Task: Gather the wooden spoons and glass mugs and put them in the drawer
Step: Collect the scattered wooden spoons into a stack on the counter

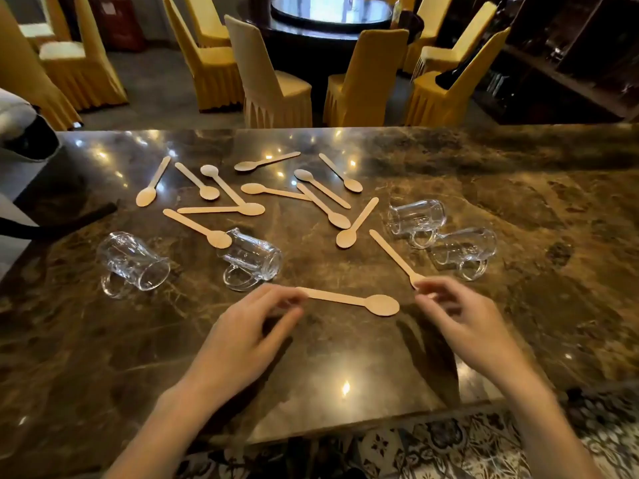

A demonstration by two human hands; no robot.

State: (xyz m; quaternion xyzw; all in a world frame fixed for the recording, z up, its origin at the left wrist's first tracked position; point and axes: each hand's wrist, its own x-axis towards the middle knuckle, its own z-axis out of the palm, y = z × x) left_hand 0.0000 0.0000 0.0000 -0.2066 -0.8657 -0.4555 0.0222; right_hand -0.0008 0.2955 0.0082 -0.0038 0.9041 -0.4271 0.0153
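Spoons (221, 209) of pale wood lie scattered over the far half of the brown marble tabletop (345, 368). They lie flat and point every way, and some cross or touch each other. Two more lie nearer to me, apart from that bunch.

My left hand (242, 333) has thumb and forefinger curled in a pinch on the handle tip of the near spoon (349, 300). That spoon lies almost crosswise in front of me with its bowl to the right. The other fingers of that hand are loosely bent behind.

My right hand (473, 326) pinches the bowl end of the slanted spoon (394, 257) between thumb and forefinger, and its handle runs up and away to the left. Whether either spoon is off the stone I cannot tell. My two hands are apart, with the bowl of the near spoon between them.

Four glass mugs lie on their sides, handles down against the stone. The left mug (133, 262) is toward the left edge. The middle mug (250, 259) is to its right, and one spoon's bowl reaches its rim. The back mug (416, 217) and the front mug (465, 250) lie close together on the right, just beyond my right hand.

Past the tabletop stand chairs (273, 84) in yellow covers, set around a dark round table (311, 39). Patterned floor tiles (415, 444) show below the near edge.
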